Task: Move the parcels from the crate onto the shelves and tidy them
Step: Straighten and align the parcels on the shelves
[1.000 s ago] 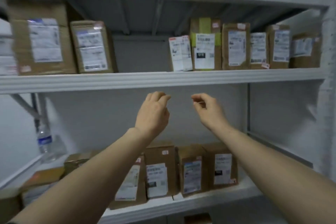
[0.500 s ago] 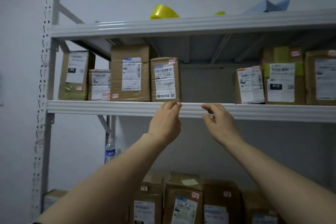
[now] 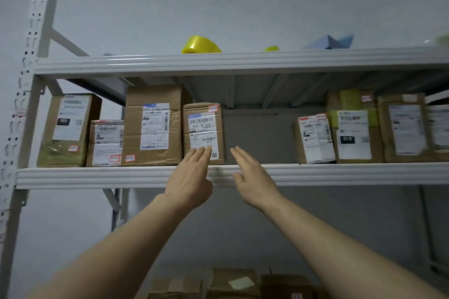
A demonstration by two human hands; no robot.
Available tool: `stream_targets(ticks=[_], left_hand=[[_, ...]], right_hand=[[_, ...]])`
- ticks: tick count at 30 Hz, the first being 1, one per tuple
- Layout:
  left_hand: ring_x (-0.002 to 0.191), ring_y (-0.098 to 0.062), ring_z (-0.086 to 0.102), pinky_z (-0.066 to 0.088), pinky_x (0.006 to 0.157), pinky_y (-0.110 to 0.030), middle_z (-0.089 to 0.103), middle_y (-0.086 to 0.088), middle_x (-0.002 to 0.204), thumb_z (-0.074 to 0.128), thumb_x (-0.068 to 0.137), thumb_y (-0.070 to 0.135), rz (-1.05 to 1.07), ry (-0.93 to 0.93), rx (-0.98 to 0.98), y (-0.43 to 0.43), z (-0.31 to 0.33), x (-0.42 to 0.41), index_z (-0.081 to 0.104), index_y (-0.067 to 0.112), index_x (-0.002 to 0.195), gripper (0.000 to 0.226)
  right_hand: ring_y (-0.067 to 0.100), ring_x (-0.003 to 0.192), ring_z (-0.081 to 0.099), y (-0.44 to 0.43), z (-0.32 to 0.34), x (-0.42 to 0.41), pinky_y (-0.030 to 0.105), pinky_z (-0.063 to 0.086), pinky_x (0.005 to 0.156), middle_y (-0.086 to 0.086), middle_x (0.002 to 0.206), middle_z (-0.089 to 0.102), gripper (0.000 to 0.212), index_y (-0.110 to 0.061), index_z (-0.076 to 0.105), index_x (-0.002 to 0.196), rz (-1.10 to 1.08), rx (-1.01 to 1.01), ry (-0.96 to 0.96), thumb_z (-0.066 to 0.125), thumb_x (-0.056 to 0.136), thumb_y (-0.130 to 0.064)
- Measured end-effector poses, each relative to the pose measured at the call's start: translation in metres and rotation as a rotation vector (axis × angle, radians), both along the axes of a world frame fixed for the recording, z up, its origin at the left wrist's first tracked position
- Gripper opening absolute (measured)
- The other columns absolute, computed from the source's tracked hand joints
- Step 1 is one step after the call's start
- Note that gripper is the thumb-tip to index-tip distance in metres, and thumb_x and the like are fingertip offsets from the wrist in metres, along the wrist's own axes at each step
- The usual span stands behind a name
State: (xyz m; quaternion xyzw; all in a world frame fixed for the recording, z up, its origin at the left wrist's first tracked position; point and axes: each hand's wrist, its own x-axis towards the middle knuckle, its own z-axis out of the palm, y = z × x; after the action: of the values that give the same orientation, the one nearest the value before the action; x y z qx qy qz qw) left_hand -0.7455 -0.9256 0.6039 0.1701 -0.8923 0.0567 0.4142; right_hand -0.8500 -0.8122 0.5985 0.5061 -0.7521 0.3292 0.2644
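At frame centre, both hands are raised to the front edge of the middle shelf (image 3: 97,177). On the left hand (image 3: 188,182), the fingers are held straight and pressed together, tips laid over the bottom of the label on a small parcel (image 3: 204,128); actual contact cannot be confirmed. On the right hand (image 3: 252,177), the fingers are held straight and close together with the thumb spread out, aimed toward 11 o'clock at the gap just beside that small parcel on its 3 o'clock side. Neither hand is closed on anything.

Four boxes are stood upright side by side from 9 o'clock in to centre: a box with green tape (image 3: 69,128), a short box (image 3: 105,143), a tall creased box (image 3: 155,126), then the small parcel. More parcels (image 3: 354,133) are lined up at 3 o'clock on the same shelf, well apart from that row. A yellow tape roll (image 3: 200,45) is seen on the top shelf (image 3: 243,62) at 12 o'clock. Further parcels (image 3: 233,281) are partly seen at 6 o'clock, between the forearms.
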Motion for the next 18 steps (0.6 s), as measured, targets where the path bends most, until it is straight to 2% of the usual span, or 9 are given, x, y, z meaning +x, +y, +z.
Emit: stream_targets(ticks=[5, 9, 14, 18], left_hand=[[0.147, -0.017, 0.009, 0.01, 0.117, -0.026, 0.015, -0.001, 0.159, 0.052, 0.09, 0.013, -0.07, -0.014, -0.009, 0.013, 0.005, -0.024, 0.011, 0.013, 0.152, 0.075], [0.142, -0.018, 0.024, 0.02, 0.113, -0.027, 0.026, -0.003, 0.155, 0.053, 0.09, 0.011, -0.157, 0.028, 0.036, 0.036, 0.011, -0.048, 0.019, 0.014, 0.151, 0.07], [0.138, -0.023, 0.034, 0.03, 0.11, -0.032, 0.035, -0.006, 0.152, 0.054, 0.091, 0.012, -0.25, 0.143, 0.2, 0.069, 0.024, -0.079, 0.027, 0.016, 0.149, 0.064], [0.135, -0.024, 0.038, 0.032, 0.108, -0.033, 0.039, -0.006, 0.149, 0.054, 0.091, 0.011, -0.339, 0.192, 0.342, 0.093, 0.036, -0.11, 0.031, 0.015, 0.147, 0.061]], right_hand=[[0.016, 0.145, 0.017, 0.018, -0.001, -0.015, 0.028, 0.017, 0.117, -0.001, 0.158, 0.019, 0.056, -0.016, 0.023, 0.15, -0.098, -0.051, -0.043, 0.041, 0.097, -0.01], [0.018, 0.14, 0.027, 0.045, -0.002, -0.032, 0.03, 0.024, 0.114, 0.001, 0.153, 0.028, 0.052, -0.015, 0.03, 0.147, -0.156, -0.092, -0.072, 0.043, 0.096, -0.01], [0.019, 0.132, 0.039, 0.078, 0.001, -0.056, 0.035, 0.036, 0.107, -0.001, 0.146, 0.038, 0.047, -0.019, 0.04, 0.141, -0.2, -0.197, -0.104, 0.042, 0.095, -0.01], [0.016, 0.132, 0.038, 0.106, 0.006, -0.082, 0.034, 0.037, 0.107, -0.001, 0.145, 0.039, 0.044, -0.019, 0.041, 0.139, -0.201, -0.236, -0.111, 0.043, 0.096, -0.01]])
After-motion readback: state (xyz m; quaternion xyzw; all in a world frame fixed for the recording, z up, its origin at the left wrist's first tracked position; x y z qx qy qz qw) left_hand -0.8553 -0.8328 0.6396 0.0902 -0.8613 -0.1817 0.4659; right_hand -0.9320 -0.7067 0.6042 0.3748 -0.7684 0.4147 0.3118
